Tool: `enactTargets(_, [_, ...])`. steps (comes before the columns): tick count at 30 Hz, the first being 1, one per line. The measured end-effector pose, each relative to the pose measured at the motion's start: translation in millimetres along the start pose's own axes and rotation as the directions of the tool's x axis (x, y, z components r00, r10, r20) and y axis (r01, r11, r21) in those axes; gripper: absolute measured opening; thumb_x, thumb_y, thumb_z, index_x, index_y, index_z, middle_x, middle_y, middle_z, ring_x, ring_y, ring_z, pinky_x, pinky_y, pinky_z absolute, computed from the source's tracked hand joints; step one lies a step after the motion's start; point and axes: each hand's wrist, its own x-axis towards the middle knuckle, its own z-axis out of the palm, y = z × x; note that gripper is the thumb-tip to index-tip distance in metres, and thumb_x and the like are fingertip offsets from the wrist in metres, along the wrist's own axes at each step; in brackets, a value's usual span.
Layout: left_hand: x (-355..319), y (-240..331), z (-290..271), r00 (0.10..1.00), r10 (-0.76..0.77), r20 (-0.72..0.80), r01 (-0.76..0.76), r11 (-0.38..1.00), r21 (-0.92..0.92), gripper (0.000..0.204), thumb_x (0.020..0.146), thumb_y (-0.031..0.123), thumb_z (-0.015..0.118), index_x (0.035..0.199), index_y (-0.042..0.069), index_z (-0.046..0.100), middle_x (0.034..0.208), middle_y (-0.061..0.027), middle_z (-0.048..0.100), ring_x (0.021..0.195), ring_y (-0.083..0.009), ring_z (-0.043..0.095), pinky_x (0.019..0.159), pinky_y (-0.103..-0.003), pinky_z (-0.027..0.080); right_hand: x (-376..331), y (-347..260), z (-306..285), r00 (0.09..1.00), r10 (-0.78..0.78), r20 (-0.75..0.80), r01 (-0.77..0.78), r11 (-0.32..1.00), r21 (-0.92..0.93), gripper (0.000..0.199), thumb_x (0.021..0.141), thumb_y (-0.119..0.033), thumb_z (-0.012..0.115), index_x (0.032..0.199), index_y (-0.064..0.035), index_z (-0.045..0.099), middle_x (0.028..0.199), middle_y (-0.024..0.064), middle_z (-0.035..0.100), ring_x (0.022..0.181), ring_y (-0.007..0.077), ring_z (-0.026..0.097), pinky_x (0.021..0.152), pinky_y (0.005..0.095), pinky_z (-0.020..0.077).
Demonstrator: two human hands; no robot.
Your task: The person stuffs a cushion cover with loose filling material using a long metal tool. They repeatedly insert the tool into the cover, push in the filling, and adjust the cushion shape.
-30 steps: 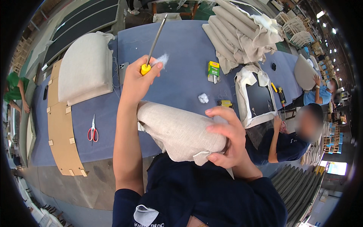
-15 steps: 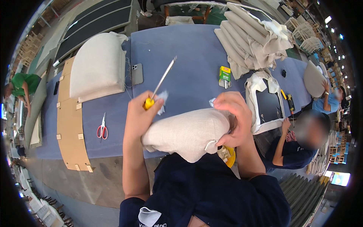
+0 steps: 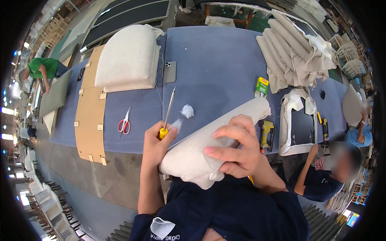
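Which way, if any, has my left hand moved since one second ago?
Yes, downward in the view: the left hand was level with the gray phone, to its right; now it appears well below the phone.

The left forearm (image 3: 152, 186) is standing nearly upright, and the left hand (image 3: 155, 141) is forming a closed grip, its thumb (image 3: 170, 137) pointing up and to the right. The right forearm (image 3: 268, 173) is slanting inward from the lower right; the right hand (image 3: 243, 146) is arching, its bent fingers (image 3: 223, 152) spreading apart and pointing mostly leftward.
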Motion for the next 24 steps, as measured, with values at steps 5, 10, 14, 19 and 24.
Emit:
enactTargets(5, [-19.1, 35.9, -1.5, 0.990, -0.026, 0.141, 0.055, 0.976, -0.212, 0.014, 0.101, 0.012, 0.073, 0.095, 0.000, 0.070, 0.086, -0.0045, 0.076, 0.076, -0.0068, 0.061, 0.069, -0.026, 0.045, -12.6, -3.0, -1.4, 1.000, -0.013, 0.005, 0.009, 0.907, 0.421, 0.038, 0.093, -0.035, 0.083, 0.128, -0.0217, 0.084, 0.124, 0.0061, 0.070, 0.109, 0.0259, 0.063, 0.100, 0.0458, 0.0461])
enactTargets(10, [-61.9, 13.2, -9.4, 0.995, -0.102, 0.018, 0.102, 0.994, -0.025, 0.016, 0.101, 0.012, 0.074, 0.092, 0.000, 0.068, 0.084, -0.0049, 0.076, 0.075, -0.0068, 0.060, 0.067, -0.026, 0.045, -109.7, 114.7, -41.3, 0.290, 0.658, -0.695, -0.615, 0.684, 0.391, 0.020, 0.106, -0.010, 0.060, 0.116, -0.0005, 0.075, 0.110, 0.0063, 0.074, 0.099, 0.0147, 0.067, 0.090, 0.0327, 0.0517])
enactTargets(14, [-108.8, -29.4, -5.7, 0.971, 0.023, -0.236, 0.032, 0.974, 0.225, 0.020, 0.103, 0.015, 0.073, 0.091, 0.001, 0.066, 0.077, -0.0029, 0.070, 0.068, -0.0074, 0.054, 0.065, -0.027, 0.043, -245.5, 233.2, -19.9, 0.024, 0.998, -0.053, -0.308, 0.058, 0.950, 0.041, 0.114, -0.036, 0.052, 0.118, -0.0042, 0.077, 0.112, 0.0076, 0.074, 0.097, 0.0192, 0.069, 0.090, 0.0346, 0.0549])
enactTargets(19, [-132.3, -61.0, 1.0, 0.843, 0.128, -0.522, -0.095, 0.991, 0.091, 0.026, 0.107, 0.023, 0.073, 0.093, 0.003, 0.064, 0.078, -0.0027, 0.065, 0.073, -0.0088, 0.054, 0.069, -0.027, 0.043, -303.9, 273.3, 83.2, 0.734, 0.677, 0.053, -0.030, -0.046, 0.998, 0.055, 0.114, -0.051, 0.047, 0.133, -0.0045, 0.071, 0.118, 0.0086, 0.075, 0.100, 0.0223, 0.071, 0.092, 0.0393, 0.0573])
enactTargets(24, [-120.0, -64.7, -41.8, 0.720, -0.005, -0.694, -0.002, 1.000, -0.010, 0.027, 0.109, 0.030, 0.071, 0.099, 0.005, 0.063, 0.090, -0.0043, 0.068, 0.079, -0.0119, 0.058, 0.073, -0.028, 0.048, -218.2, 220.5, 26.8, 0.288, 0.947, 0.140, -0.154, -0.098, 0.983, 0.058, 0.117, -0.052, 0.041, 0.104, -0.0040, 0.071, 0.086, 0.0079, 0.070, 0.081, 0.0214, 0.065, 0.077, 0.0376, 0.0527])
